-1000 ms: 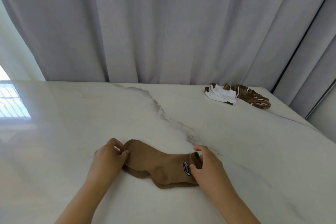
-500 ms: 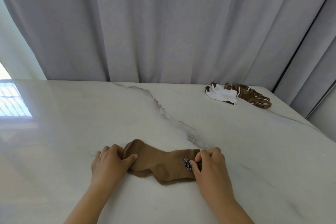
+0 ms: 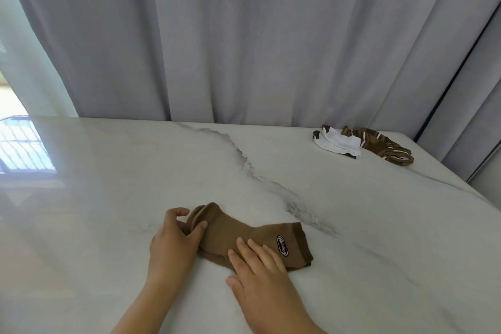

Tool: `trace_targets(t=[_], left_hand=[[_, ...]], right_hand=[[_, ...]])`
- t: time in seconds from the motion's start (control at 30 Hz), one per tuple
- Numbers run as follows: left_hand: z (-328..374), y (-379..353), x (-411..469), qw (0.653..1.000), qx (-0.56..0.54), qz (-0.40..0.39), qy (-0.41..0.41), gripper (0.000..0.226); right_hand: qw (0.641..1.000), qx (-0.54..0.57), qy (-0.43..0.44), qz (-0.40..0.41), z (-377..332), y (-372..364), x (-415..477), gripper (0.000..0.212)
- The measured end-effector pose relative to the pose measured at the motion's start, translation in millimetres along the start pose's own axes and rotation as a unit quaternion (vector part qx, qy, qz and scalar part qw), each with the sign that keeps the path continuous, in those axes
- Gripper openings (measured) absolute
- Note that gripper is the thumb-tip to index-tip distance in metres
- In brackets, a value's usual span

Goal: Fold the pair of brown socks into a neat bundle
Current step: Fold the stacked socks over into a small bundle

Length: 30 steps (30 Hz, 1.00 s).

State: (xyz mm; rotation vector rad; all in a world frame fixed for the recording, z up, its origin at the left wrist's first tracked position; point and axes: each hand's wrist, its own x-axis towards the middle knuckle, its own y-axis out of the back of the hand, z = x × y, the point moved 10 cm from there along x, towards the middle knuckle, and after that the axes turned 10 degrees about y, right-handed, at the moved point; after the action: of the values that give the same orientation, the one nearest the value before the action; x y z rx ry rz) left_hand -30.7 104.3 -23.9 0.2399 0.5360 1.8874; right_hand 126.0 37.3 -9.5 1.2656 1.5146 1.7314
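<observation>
While both forearms come in from the near edge, the right hand (image 3: pixel 260 266) lies flat, palm down, fingers spread and extended, on the near middle of the brown socks (image 3: pixel 244 236); it presses the fabric, grips nothing. Thumb sits on the table just off the socks' near edge. Left hand (image 3: pixel 173 241) at the socks' left (toe) end, fingers curled, thumb on top of the fabric, toe end pinched between thumb and fingers; fabric bunched up a little there. How far the fingers go under the fabric: cannot tell.

Socks lie stacked one on the other, running left to right, toe end left and slightly farther, cuff end right. Cuff has a darker brown band. Small dark oval label (image 3: pixel 282 245) with pale lettering near the cuff, just right of the right fingertips; text too small to read. A second sock edge peeks out along the near side.

All on a white marble table (image 3: pixel 95 198), glossy, with a grey vein (image 3: pixel 265 182) running from far centre toward the right of the socks. Window reflection on the table's left.

Far right corner of the table: a white sock (image 3: pixel 339 142) touching, partly over, a brown striped sock (image 3: pixel 385 145), well apart from the hands. Behind the table, grey curtains (image 3: pixel 244 35) hang across the whole back; bright window strip at far left.
</observation>
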Motion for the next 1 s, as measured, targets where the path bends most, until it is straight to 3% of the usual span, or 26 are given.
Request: trace_targets(t=[0.3,0.5,0.8,1.0], left_hand=[[18,-16,-19,0.999,-0.036,-0.024,-0.033,0.058],[35,-29,-39,0.992,-0.025,-0.043,-0.113,0.060],[49,-47,-62,0.964,0.093,-0.079,-0.237,0.029],[49,-47,-66,0.956,0.117,-0.082,-0.255,0.022]], right_hand=[[0.999,0.033,-0.011,-0.018,1,-5,-6,0.044],[0.999,0.030,0.010,-0.013,-1,-5,-6,0.039],[0.999,0.029,0.023,-0.020,-2,-3,-7,0.028],[0.986,0.160,-0.035,0.023,7,4,-9,0.012]])
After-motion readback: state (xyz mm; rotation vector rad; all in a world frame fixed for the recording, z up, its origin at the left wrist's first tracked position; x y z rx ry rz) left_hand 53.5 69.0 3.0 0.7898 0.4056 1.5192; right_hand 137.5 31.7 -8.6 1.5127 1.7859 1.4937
